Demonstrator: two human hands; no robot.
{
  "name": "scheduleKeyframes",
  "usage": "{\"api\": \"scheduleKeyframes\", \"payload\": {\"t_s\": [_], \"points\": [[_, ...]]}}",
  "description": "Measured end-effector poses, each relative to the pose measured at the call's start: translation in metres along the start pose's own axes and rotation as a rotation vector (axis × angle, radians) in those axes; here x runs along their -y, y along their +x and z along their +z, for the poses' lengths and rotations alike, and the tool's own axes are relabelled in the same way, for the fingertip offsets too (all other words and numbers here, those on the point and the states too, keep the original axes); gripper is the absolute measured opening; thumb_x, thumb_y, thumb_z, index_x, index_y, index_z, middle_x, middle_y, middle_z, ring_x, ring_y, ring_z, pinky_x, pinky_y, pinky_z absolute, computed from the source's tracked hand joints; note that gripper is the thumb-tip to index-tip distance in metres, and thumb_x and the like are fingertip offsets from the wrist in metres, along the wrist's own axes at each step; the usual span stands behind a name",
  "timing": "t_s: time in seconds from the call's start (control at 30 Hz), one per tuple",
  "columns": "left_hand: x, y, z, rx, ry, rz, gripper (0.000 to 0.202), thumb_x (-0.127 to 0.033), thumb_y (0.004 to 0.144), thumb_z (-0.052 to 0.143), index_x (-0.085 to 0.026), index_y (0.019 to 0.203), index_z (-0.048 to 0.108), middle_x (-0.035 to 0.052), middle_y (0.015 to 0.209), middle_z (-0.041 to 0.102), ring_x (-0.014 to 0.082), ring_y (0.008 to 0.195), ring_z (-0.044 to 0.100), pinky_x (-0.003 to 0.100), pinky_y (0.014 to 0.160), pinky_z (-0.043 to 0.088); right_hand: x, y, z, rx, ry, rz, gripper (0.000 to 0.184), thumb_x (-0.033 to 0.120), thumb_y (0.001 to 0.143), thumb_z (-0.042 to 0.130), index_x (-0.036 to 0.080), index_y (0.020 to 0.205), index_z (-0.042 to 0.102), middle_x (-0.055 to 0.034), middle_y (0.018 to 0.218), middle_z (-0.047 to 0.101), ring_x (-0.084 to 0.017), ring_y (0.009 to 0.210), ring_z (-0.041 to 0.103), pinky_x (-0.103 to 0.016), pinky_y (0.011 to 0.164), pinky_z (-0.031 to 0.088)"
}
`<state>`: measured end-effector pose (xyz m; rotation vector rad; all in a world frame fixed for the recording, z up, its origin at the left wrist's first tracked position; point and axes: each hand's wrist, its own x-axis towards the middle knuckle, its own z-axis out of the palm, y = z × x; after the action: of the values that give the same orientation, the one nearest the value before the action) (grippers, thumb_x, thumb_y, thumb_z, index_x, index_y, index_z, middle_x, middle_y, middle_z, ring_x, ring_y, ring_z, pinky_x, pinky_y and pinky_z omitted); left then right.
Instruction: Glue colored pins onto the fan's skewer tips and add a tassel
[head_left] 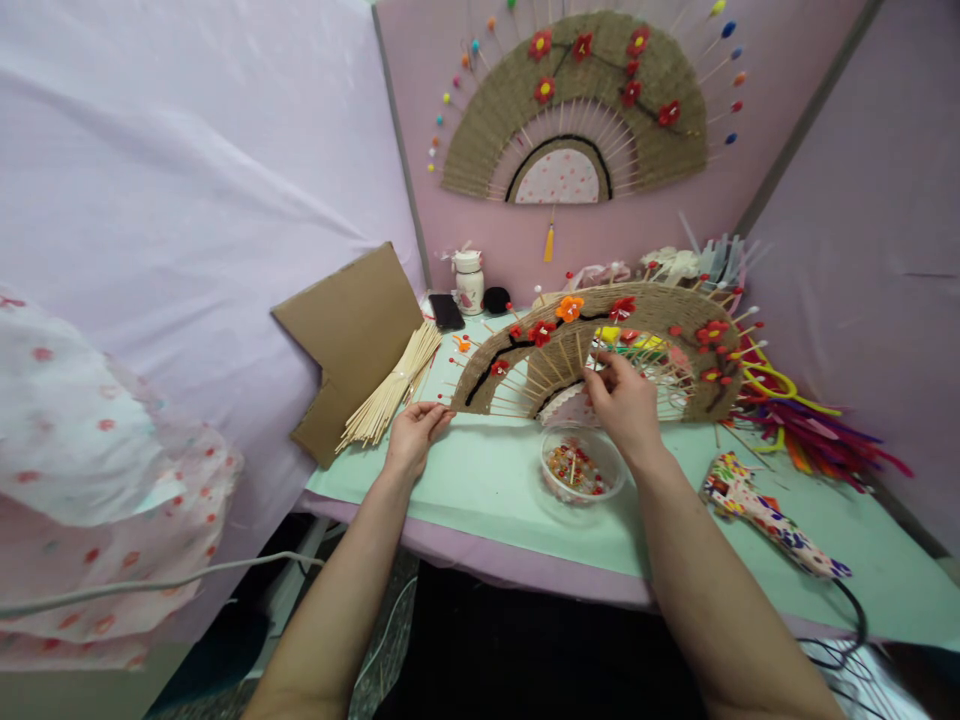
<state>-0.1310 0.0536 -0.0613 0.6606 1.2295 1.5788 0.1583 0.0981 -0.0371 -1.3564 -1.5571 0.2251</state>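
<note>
Here left hand (415, 432) pinches the fan (660, 312).

Soft, even indoor light, bright on the worktop (487, 480); shadows faint. Wide-angle lens bends the edges; the near forearms look slightly blurred.

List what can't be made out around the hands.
Head view, the only one:
- Right hand: what its fingertips pinch, hidden among the woven fan's sticks.
- Bowl: contents too small to identify.
- Things behind the fan: mostly hidden by it.
- Jar: label too small to read.
</note>
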Motion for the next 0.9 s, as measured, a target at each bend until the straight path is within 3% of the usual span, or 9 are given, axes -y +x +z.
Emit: {"api": "scheduleKeyframes", "payload": {"t_s": [0.9], "points": [[0.0018,0.0012,-0.0020,0.013,0.013,0.011,0.024,-0.020,0.061,0.083,-0.011,0.072,0.063,0.0041,0.072,0.070,0.0121,0.071,0.068,0.029,0.082,0.055,0.0037,0.0009,-0.0006,-0.012,0.010,0.019,0.036,0.040,0.085,0.052,0.017,0.109,0.066,-0.0043,0.066,0.068,-0.020,0.058,0.061,-0.031,0.064,0.045]]}}
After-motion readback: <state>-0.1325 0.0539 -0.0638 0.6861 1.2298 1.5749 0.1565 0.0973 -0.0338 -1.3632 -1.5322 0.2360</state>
